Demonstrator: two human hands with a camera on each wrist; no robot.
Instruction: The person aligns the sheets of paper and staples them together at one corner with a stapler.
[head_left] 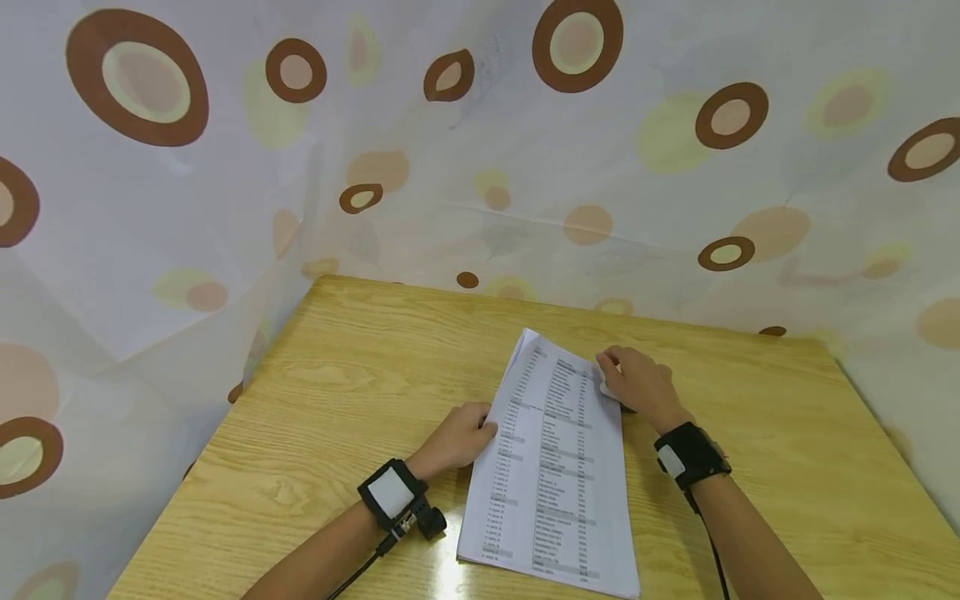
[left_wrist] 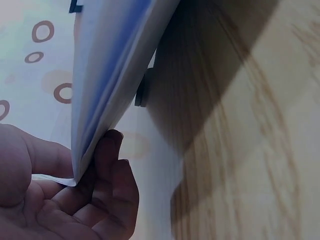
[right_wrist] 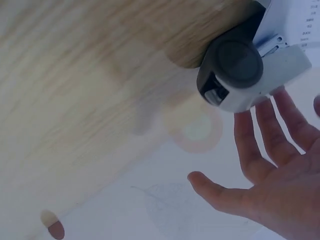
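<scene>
My left hand (head_left: 455, 435) pinches the left edge of a stack of printed sheets (head_left: 555, 467), thumb on one face and curled fingers (left_wrist: 127, 187) behind it. The stack stands tilted, its lower edge towards me, its leaves slightly fanned in the left wrist view. At the stack's upper right edge my right hand (head_left: 641, 383) grips a white and dark stapler (right_wrist: 285, 75), mostly hidden under the hand in the head view. Several fingers (right_wrist: 270, 130) lie against its white part while one finger stretches away from it. The paper's edge meets the stapler.
A wood-grain table (head_left: 315, 433) lies under the hands. Behind it and at its sides hangs a pale sheet (head_left: 450, 167) with brown and yellow ovals. Both wrists wear black bands (head_left: 693, 454) with cables running back along the forearms.
</scene>
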